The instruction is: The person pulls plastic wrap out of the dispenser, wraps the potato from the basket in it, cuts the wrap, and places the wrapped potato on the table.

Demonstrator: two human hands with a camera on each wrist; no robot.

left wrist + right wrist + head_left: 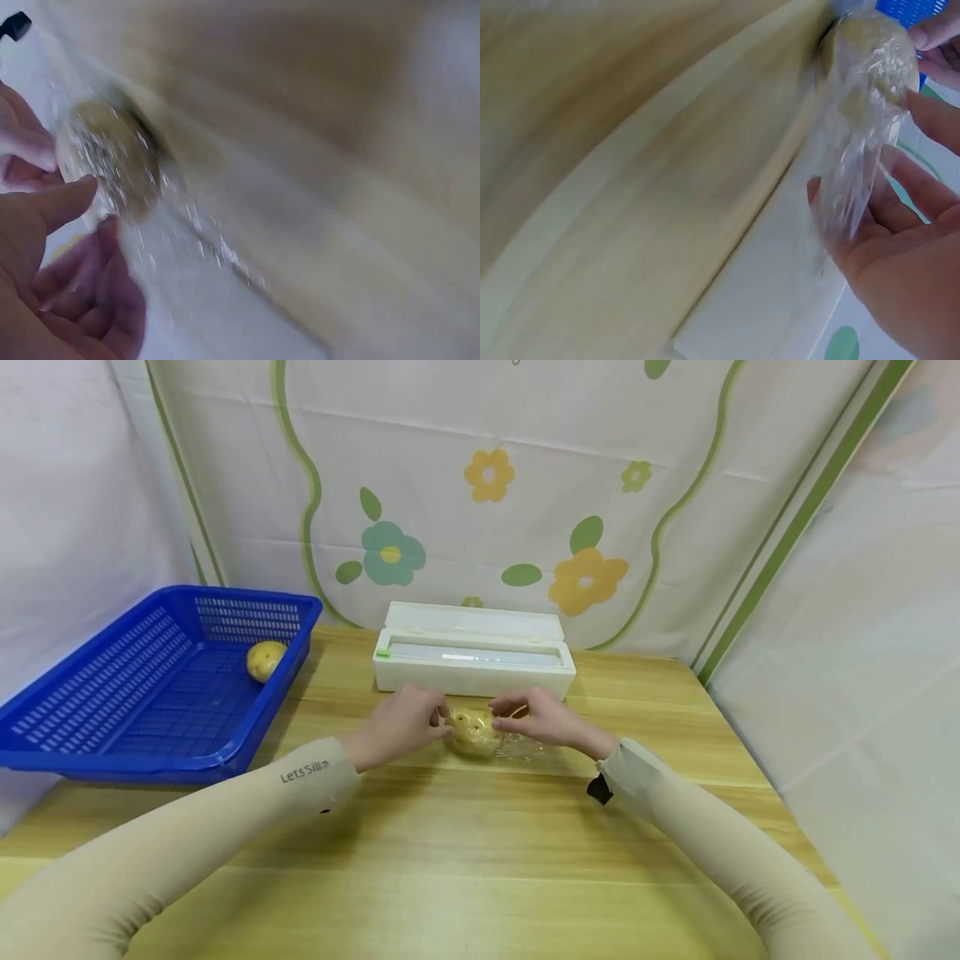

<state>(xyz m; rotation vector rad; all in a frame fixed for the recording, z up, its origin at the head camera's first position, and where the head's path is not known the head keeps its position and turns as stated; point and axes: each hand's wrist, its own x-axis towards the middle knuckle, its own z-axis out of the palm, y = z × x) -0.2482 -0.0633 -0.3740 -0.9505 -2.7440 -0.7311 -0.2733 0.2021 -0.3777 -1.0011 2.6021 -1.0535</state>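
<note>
A potato (472, 732) with clear cling film (519, 748) over it rests on the wood-grain desk (465, 860), at the centre of the head view and between the two hands. The cling film clings in shiny creases to the potato, and a loose crumpled part runs out towards 3 and 4 o'clock, beneath the right hand (543, 718). The left hand (403, 724) is at the potato's 9 o'clock: its thumb lies against the wrapped side, the index tip just beside the thumb, the other fingers (124, 300) bent inward; whether a fold of film is pinched there, I cannot tell. The right hand comes in from 3 o'clock with thumb and fingers parted; in the right wrist view the thumb tip meets the wrapped potato and the loose film lies across the bent fingers.

At 12 o'clock from the potato, near both hands, a long white cling-film dispenser (474, 679) stands on the desk, its lid (474, 621) raised on the far side and a small green tab (383, 652) at its 9 o'clock end. Out between 9 and 10 o'clock is a blue plastic basket (262, 731) with slotted walls; a second potato (266, 661) lies inside it, close to the 3 o'clock wall. Behind the desk, towards 12 o'clock, hangs a white flower-print curtain (450, 410)
</note>
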